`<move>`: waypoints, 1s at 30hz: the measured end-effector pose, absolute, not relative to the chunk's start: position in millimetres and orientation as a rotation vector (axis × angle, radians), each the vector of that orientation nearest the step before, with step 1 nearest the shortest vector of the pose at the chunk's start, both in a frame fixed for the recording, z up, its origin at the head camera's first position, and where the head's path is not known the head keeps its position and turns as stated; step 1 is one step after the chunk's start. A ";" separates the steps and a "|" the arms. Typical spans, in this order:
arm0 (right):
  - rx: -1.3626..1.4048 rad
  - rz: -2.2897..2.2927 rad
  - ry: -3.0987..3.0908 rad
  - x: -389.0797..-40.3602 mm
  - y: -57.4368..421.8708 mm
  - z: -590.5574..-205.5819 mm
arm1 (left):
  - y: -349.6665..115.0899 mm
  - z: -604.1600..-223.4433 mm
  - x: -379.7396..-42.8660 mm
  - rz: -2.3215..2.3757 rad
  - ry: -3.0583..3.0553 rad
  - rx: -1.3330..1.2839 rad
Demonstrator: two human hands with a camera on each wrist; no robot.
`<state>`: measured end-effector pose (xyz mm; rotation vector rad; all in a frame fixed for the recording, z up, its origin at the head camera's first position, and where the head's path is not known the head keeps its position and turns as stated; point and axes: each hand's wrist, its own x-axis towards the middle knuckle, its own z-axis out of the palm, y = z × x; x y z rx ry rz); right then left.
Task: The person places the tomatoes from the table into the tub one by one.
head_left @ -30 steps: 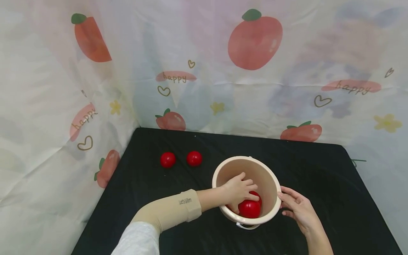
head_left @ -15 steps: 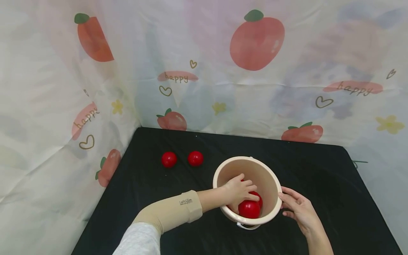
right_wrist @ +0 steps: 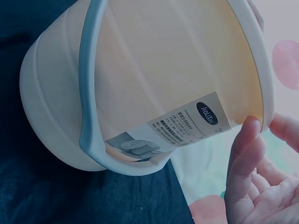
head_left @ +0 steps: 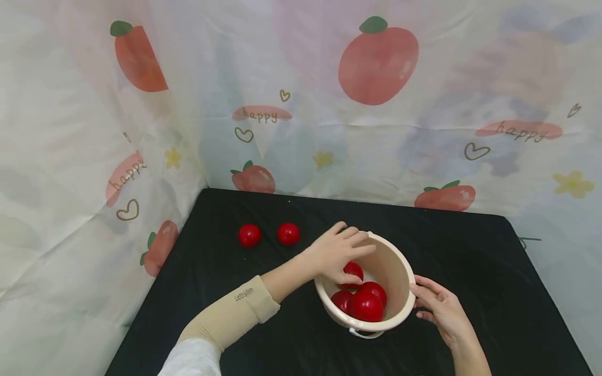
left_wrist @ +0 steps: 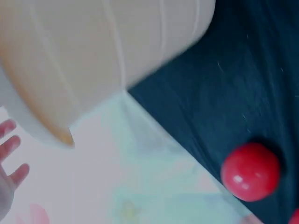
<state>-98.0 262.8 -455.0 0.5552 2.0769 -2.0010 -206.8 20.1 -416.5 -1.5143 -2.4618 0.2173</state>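
Note:
A cream plastic bucket stands on the black cloth, its mouth toward the head camera. Inside lie several glossy red balls. Over the far left part of the mouth is my left hand, fingers spread and holding nothing; it partly covers one ball. My right hand pinches the bucket's right rim between thumb and fingers, as the right wrist view also shows. A printed label and the bucket's handle appear there. Two more red balls, one on the left and one beside it, sit on the cloth.
Black cloth covers the table. Behind it and along the left side hangs a pale fabric backdrop printed with fruit, hearts and flowers. The two loose balls lie left of the bucket, toward the back edge.
My left hand has risen from among the balls inside the bucket and moved up toward its far left rim, uncovering more balls. The right hand keeps its hold on the rim.

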 end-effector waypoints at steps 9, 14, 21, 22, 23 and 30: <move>0.560 -1.992 2.089 -100.8 267.5 -465.1 | -56.7 -430.8 -242.1 -0.017 -2.485 -0.959; 0.486 -1.996 2.104 -106.0 284.0 -494.4 | -102.5 -449.7 -255.6 -0.068 -2.677 -0.607; 0.592 -1.930 2.110 -103.7 274.1 -475.6 | -158.0 -488.0 -265.0 -0.140 -2.807 -0.305; 0.591 -1.931 2.110 -103.5 273.6 -474.7 | -163.5 -493.1 -265.5 -0.152 -2.822 -0.279; 0.588 -1.935 2.108 -103.5 273.3 -474.1 | -168.4 -497.1 -265.4 -0.168 -2.843 -0.256; 0.593 -1.959 2.089 -100.0 263.1 -455.1 | -192.4 -523.1 -261.6 -0.274 -3.009 -0.111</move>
